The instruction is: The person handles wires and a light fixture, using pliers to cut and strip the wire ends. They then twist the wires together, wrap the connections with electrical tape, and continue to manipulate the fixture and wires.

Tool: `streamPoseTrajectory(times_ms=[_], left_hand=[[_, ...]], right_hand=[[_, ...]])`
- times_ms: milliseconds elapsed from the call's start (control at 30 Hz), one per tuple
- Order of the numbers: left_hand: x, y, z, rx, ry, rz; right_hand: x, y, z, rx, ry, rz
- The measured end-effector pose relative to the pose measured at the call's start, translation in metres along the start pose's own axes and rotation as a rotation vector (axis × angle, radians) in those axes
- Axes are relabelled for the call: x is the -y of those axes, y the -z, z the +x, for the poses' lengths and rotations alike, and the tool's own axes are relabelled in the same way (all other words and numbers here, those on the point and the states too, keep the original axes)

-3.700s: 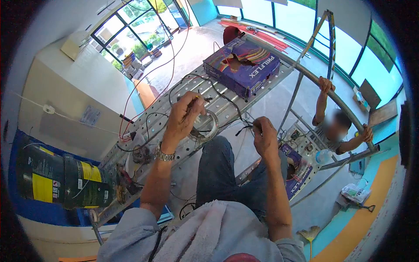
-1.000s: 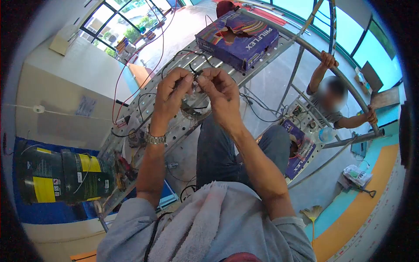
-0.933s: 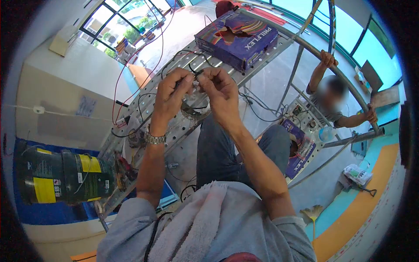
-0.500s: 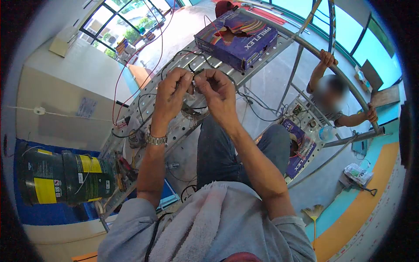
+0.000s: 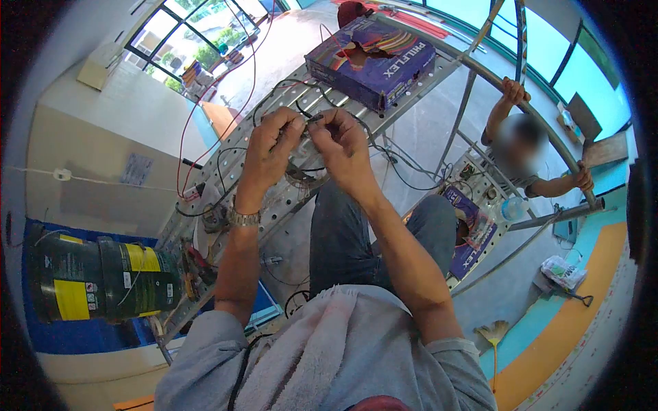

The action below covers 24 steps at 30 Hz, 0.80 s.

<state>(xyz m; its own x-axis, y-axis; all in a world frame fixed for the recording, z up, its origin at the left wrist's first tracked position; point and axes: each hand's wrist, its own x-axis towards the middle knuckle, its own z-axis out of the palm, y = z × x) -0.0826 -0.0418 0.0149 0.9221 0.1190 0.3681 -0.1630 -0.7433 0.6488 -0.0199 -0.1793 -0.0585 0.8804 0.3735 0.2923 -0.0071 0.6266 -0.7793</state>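
Both my hands are raised over the perforated metal scaffold plank, fingertips close together. My left hand, with a metal watch on the wrist, is pinched closed. My right hand is pinched closed on a small dark piece, perhaps the end of a black wire. Whatever lies between my left fingertips is too small to tell. Black wire loops on the plank behind my hands. A purple PHILFLEX box with a torn opening stands on the plank beyond them.
Tools and dark buckets are at the left. At the right a co-worker's hands grip a scaffold tube. A second purple box and a water bottle rest on a lower platform. Red wires hang at the left.
My fingertips have shifted slightly, and the small dark piece at my right fingertips shows more clearly. The co-worker has barely moved.
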Motion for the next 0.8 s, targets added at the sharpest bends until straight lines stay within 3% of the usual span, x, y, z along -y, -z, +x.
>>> streamPoseTrajectory(times_ms=[67, 167, 267, 400, 567, 667, 767, 800], left_hand=[[0.003, 0.000, 0.000, -0.004, -0.028, -0.033], [0.002, -0.001, -0.002, -0.034, -0.037, -0.053], [0.001, -0.003, -0.002, -0.103, -0.066, -0.002], [0.001, -0.006, -0.005, -0.142, -0.047, 0.036], [-0.007, -0.008, -0.003, -0.149, -0.159, 0.092], [-0.004, -0.006, 0.000, -0.136, -0.205, 0.095], [-0.003, -0.003, 0.000, -0.113, -0.106, 0.072], [-0.003, -0.004, 0.001, -0.103, -0.048, 0.059]], right_hand=[[-0.001, 0.000, 0.001, 0.003, 0.057, -0.060], [0.001, -0.005, 0.002, -0.030, -0.131, -0.004], [0.006, -0.010, -0.002, 0.013, -0.387, 0.367], [0.018, -0.012, -0.005, 0.006, -0.503, 0.621], [0.018, -0.004, -0.004, 0.083, -0.706, 1.015], [0.006, 0.001, -0.005, 0.173, -0.682, 1.095], [0.013, -0.006, -0.014, -0.164, -0.346, 0.217], [0.011, -0.003, -0.014, -0.170, -0.145, 0.006]])
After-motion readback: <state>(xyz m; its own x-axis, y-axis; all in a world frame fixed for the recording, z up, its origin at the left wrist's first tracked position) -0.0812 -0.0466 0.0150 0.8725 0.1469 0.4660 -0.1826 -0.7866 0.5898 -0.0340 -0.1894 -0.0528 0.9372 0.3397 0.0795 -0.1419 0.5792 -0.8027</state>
